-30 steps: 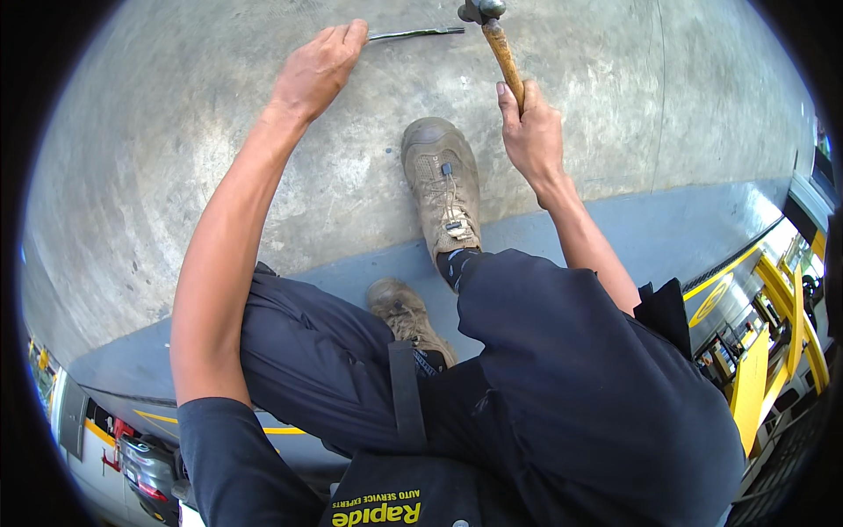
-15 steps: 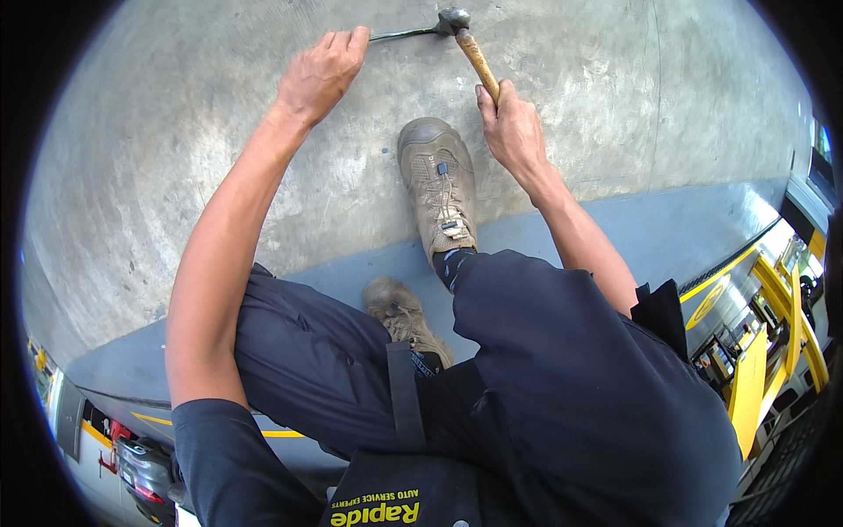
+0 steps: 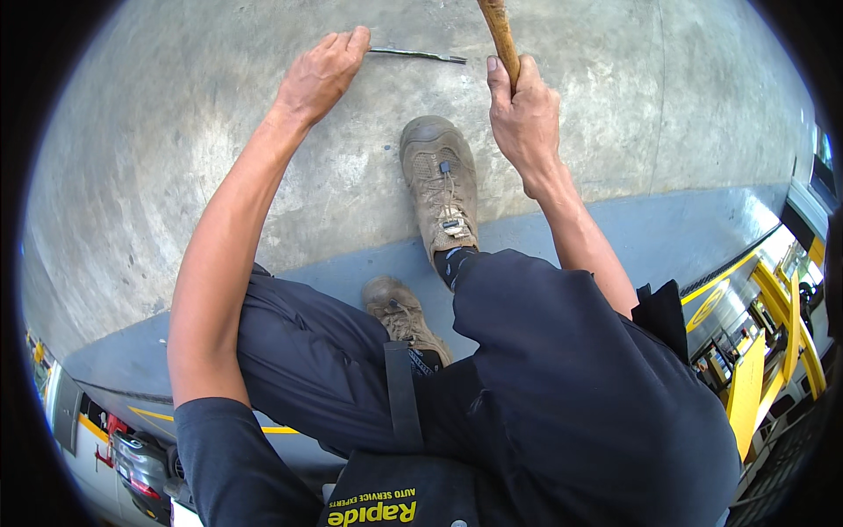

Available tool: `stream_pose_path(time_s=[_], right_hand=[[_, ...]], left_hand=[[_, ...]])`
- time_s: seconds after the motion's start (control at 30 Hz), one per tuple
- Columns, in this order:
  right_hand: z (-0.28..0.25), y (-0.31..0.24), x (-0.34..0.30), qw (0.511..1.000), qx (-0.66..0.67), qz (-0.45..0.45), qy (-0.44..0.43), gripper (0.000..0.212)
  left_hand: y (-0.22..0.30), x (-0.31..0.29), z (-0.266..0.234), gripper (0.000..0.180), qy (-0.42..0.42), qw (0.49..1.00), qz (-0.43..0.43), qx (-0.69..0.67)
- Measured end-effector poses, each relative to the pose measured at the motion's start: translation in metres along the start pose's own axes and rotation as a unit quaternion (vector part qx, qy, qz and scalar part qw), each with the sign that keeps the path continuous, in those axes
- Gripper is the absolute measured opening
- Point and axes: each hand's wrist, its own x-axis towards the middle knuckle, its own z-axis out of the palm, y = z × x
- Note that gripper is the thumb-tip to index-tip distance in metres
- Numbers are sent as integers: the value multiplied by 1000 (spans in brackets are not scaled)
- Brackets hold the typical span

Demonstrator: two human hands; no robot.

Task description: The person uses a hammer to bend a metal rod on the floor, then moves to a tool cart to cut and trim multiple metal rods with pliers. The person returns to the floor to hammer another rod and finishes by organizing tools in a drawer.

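My left hand [image 3: 320, 75] is closed around one end of a thin dark metal rod [image 3: 417, 54]. The rod points right, low over the concrete floor, and its far tip looks slightly split. Whether the tip touches the floor I cannot tell. Farther right, my right hand [image 3: 527, 114] grips a hammer [image 3: 499, 31] by its worn wooden handle, thumb along the wood. The handle runs up past the top edge of the picture, so the hammer's head is out of sight.
Grey concrete floor [image 3: 219, 132] meets a blue painted strip [image 3: 342, 272]. My brown shoe [image 3: 439, 176] stands close below the rod, the other [image 3: 399, 312] farther back. Yellow metal equipment [image 3: 751, 386] is at the right edge, and a grey car [image 3: 145, 470] at lower left.
The hammer has been raised away from the rod's tip, its head leaving the picture. My right hand has moved slightly up and right; my left hand has stayed put.
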Motion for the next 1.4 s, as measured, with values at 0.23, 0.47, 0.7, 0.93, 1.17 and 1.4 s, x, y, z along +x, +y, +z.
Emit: stream_pose_path(time_s=[0.23,0.47,0.7,0.93,1.17,1.4], right_hand=[[7,27,-37,997,-24,67,-28,36],[21,49,-43,991,-90,79,-65,37],[22,46,-41,990,-60,101,-74,38],[10,32,-36,994,-35,92,-45,39],[10,20,-29,992,-86,69,-56,42],[4,17,-27,996,-42,65,-54,38]], left_hand=[[-5,-11,13,14,17,998,51,18],[9,-12,18,16,31,994,51,-89],[7,-6,23,20,-67,992,-60,-90],[8,-8,28,24,-91,990,-29,-104],[14,0,14,25,-128,988,-35,-79],[16,5,11,26,-153,984,-43,-79]])
